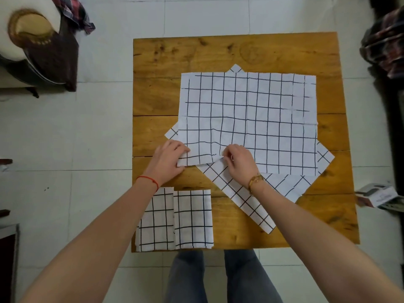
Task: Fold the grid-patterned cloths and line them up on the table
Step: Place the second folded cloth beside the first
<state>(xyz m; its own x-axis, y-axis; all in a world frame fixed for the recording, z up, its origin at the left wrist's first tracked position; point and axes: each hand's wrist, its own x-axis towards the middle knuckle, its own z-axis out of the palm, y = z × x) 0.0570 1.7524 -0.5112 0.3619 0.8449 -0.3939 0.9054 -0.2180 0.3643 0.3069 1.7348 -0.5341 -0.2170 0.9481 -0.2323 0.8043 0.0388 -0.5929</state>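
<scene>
Both arms reach over the table (157, 60), the left hand (169, 157) gripping the near-left corner of the spread top cloth (247, 119), the right hand (237, 160) pinching its near edge, two folded cloths (175, 219) side by side near the front edge.

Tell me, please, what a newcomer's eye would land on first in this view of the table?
First, the large unfolded grid cloth spread flat over the middle of the wooden table, lying on top of another grid cloth turned diagonally beneath it. Next, the left hand and right hand pinching the top cloth's near edge. Last, two folded grid cloths side by side at the table's near left corner.
</scene>
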